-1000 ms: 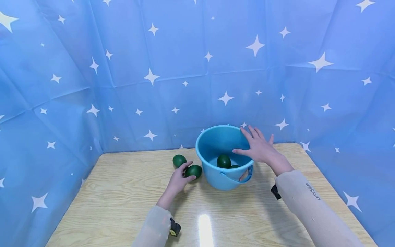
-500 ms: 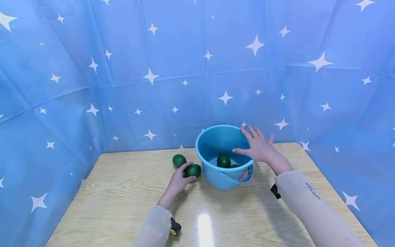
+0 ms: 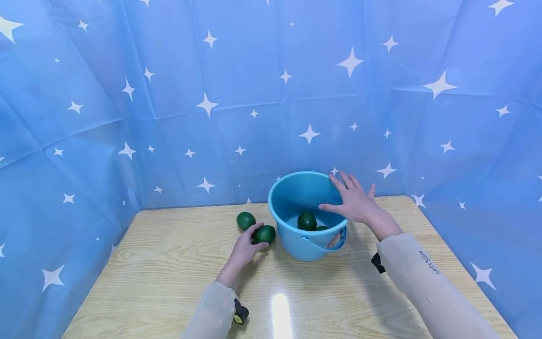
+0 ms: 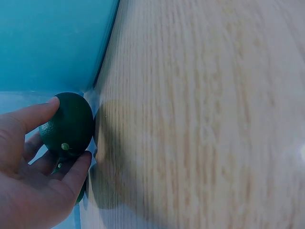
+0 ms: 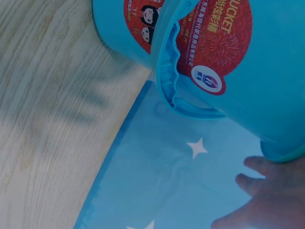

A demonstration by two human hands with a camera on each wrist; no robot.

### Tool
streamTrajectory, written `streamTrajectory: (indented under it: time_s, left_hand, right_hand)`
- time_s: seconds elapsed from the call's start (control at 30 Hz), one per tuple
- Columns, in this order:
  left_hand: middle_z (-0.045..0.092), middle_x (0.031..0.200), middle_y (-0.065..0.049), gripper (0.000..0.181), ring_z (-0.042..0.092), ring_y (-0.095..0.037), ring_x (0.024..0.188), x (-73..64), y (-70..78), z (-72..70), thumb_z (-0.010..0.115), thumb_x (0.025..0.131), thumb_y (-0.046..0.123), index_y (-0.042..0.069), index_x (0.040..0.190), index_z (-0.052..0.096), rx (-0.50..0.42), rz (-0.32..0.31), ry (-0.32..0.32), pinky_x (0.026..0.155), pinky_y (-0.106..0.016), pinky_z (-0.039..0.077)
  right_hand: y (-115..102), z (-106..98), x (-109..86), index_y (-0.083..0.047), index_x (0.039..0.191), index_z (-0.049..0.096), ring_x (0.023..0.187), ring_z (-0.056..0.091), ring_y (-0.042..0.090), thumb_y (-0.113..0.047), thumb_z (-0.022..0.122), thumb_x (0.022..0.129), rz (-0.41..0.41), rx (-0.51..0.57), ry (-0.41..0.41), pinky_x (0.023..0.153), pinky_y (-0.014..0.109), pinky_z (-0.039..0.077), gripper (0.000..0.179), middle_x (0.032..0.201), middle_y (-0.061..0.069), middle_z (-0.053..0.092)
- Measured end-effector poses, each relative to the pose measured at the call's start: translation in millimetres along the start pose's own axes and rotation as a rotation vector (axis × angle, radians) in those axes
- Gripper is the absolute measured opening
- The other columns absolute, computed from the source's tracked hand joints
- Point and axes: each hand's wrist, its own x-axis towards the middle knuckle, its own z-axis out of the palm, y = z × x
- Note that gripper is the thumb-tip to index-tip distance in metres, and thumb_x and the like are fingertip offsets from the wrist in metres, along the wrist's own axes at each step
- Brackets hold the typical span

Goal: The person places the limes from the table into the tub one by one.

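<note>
"How do I have the left hand [image 3: 244, 246]?"
"Gripping; I see its thumb opposite curved fingers."
"And my right hand [image 3: 356, 203]?"
"Fingers spread, thumb out; I see the right forearm [image 3: 425, 282] slanting inward."

Four green fruits [image 3: 265, 234] visible: two outside bucket [image 3: 296, 245], two inside. One bucket, one table [image 3: 169, 263], two sleeves [image 3: 432, 287].
</note>
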Motion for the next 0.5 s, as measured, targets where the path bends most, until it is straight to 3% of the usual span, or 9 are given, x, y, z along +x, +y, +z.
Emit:
streamTrajectory:
  time_s: [0.5]
  left_hand:
    - [0.043, 0.154, -0.021, 0.059, 0.044, -0.043, 0.140, 0.5, -1.4, 0.0, 0.068, 0.093, 0.009, 0.010, 0.148, 0.046, 0.003, 0.004, -0.002, 0.111, -0.057, 0.043]
  right_hand:
    - [0.0, -0.2, 0.0, -0.016, 0.162, 0.011, 0.151, 0.000, 0.050, -0.069, 0.058, 0.088, -0.001, 0.001, 0.000, 0.107, 0.085, -0.008, 0.103, 0.166, 0.023, 0.005]
